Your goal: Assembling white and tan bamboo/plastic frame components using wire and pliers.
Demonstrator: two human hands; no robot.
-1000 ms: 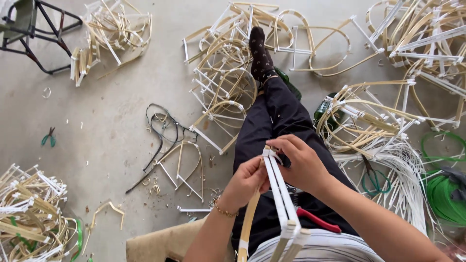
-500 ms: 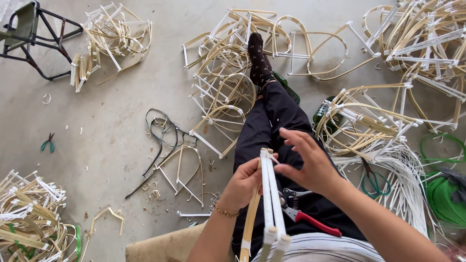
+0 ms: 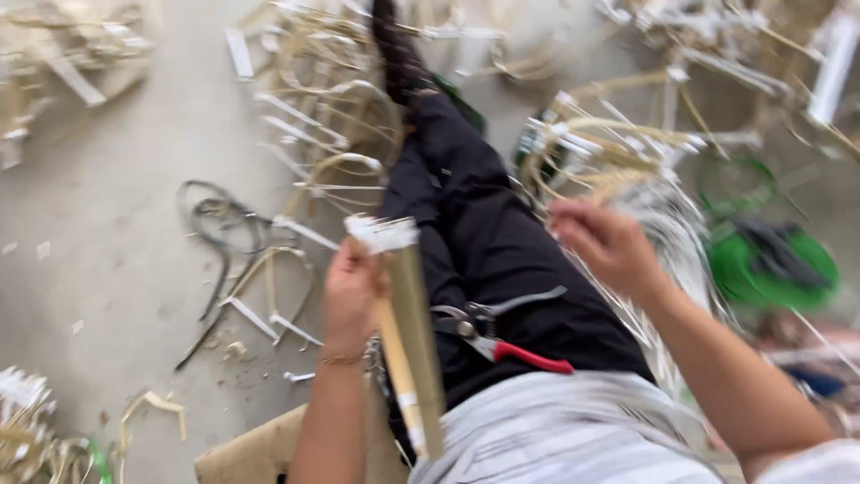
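Note:
The frame is motion-blurred. My left hand (image 3: 351,285) grips a flat cane frame piece (image 3: 414,341) wrapped in white at its top end, held upright over my lap. My right hand (image 3: 606,242) is off the piece, raised to the right above my thigh, fingers loosely curled; whether it pinches a thin strand I cannot tell. Red-handled pliers (image 3: 494,333) lie on my black trousers (image 3: 502,242) between the two hands. My leg stretches away toward a dark shoe (image 3: 394,49).
Piles of bent cane and white-wrapped frames (image 3: 627,152) lie all around on the concrete floor (image 3: 116,251). Dark wire loops (image 3: 215,224) lie to the left. A green coil (image 3: 770,264) sits at right. A cardboard piece (image 3: 251,453) is under me.
My right hand has let go of the frame piece and swung out to the right. My left hand keeps holding it. The view has shifted and blurred.

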